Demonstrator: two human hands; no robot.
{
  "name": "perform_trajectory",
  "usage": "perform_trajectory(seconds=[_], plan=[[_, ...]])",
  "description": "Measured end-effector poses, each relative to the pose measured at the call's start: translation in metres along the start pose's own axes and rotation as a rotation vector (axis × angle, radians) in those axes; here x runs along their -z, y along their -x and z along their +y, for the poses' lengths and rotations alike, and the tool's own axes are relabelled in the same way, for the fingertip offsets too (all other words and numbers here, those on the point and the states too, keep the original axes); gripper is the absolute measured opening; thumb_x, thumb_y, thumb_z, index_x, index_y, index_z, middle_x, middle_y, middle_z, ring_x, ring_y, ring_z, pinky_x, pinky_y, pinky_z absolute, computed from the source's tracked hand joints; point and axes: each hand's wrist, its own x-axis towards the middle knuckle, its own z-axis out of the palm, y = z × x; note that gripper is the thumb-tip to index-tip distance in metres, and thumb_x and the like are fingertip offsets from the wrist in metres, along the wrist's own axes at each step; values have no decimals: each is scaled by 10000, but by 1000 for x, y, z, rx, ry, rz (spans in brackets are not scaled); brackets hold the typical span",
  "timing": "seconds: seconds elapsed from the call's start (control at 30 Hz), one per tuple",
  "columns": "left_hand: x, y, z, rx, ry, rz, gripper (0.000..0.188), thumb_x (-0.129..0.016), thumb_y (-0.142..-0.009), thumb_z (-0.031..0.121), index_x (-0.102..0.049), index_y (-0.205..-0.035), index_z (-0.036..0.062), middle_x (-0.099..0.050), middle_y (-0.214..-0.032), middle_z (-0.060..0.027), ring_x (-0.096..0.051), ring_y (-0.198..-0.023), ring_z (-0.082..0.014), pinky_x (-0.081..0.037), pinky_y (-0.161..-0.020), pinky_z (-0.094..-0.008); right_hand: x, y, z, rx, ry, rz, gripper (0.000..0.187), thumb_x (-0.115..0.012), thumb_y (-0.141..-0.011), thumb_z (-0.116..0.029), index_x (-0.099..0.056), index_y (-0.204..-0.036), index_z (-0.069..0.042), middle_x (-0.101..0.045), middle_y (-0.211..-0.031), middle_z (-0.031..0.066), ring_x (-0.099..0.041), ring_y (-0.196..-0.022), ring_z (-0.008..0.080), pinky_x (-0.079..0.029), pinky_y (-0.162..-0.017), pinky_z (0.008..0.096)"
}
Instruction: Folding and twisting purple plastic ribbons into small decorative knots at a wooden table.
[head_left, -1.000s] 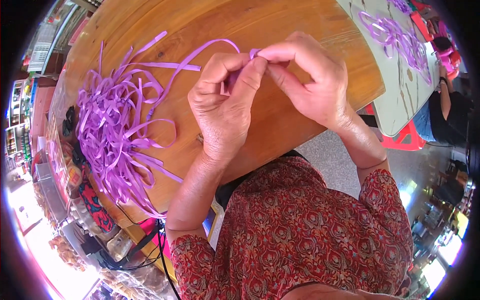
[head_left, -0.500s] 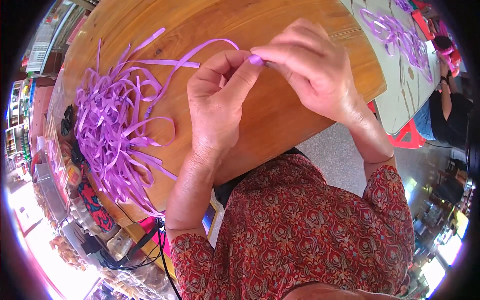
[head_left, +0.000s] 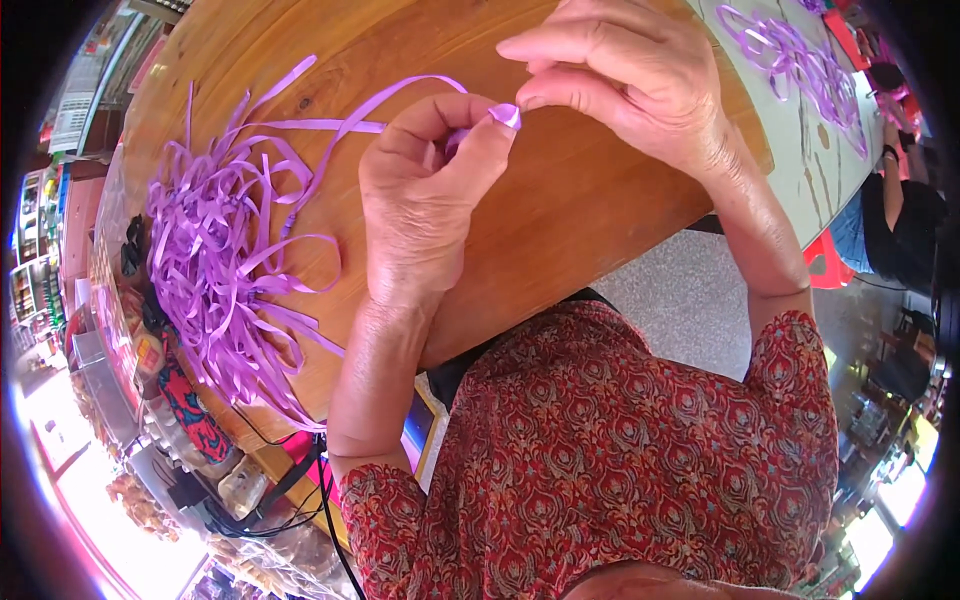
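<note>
My left hand (head_left: pixel 425 190) is closed, pinching a purple ribbon (head_left: pixel 508 115) between thumb and forefinger. A folded bit of the ribbon sticks out at the fingertips, and a longer length arcs from behind the hand toward a tangled heap of purple ribbons (head_left: pixel 215 260) at the left of the table. Just to the right, my right hand (head_left: pixel 645 90) is raised off the ribbon, thumb and forefinger apart. Nothing shows between its fingers.
Both hands are over a wooden table (head_left: pixel 560 220). A pale table (head_left: pixel 800 170) with more purple ribbons (head_left: pixel 795 70) adjoins at the right, where another person's arm (head_left: pixel 892 195) shows. Black cables (head_left: pixel 322 490) hang by the near left edge.
My right hand has let go of the ribbon and moved up and right, its fingers parting. The left hand has shifted slightly left, still pinching the ribbon.
</note>
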Motion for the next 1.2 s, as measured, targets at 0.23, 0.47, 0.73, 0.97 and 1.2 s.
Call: perform_trajectory(seconds=[0.23,0.47,0.73,0.97,1.2], plan=[[-5,2,1,-139,-71,114,27,-610,-814,-6,-594,-817,16,-514,-718,67,-417,-620,7,-342,-540,-134,-24,19,-17,-184,-278,131,166,-697,-710,-43,-636,-863,-32,-605,-747,59,-583,-690,190,-454,-597,291],[-8,4,2,-266,-134,130,42,-605,-812,-27,-587,-814,11,-506,-717,68,-423,-629,13,-355,-548,-130,-26,15,-23,-210,-251,132,166,-694,-716,15,-619,-864,-1,-597,-744,78,-578,-685,166,-440,-590,258],[-5,4,2,-330,-220,160,55,-612,-803,-29,-579,-805,14,-488,-710,79,-394,-603,22,-329,-523,-120,-25,12,-30,-198,-255,160,140,-674,-730,23,-618,-858,6,-597,-742,68,-574,-685,147,-442,-603,248],[-6,4,2,-352,-294,155,63,-610,-804,-32,-576,-818,19,-472,-709,84,-368,-591,21,-307,-519,-119,-32,9,-29,-343,-266,190,94,-674,-720,-61,-610,-782,-31,-611,-686,83,-624,-644,207,-486,-585,292],[3,0,-3,-330,-5,35,83,-594,-812,-53,-582,-864,10,-517,-761,46,-414,-644,-6,-335,-555,-136,-31,3,-38,-682,-480,150,109,-641,-776,-107,-618,-807,-5,-624,-693,53,-607,-642,105,-488,-594,239]])
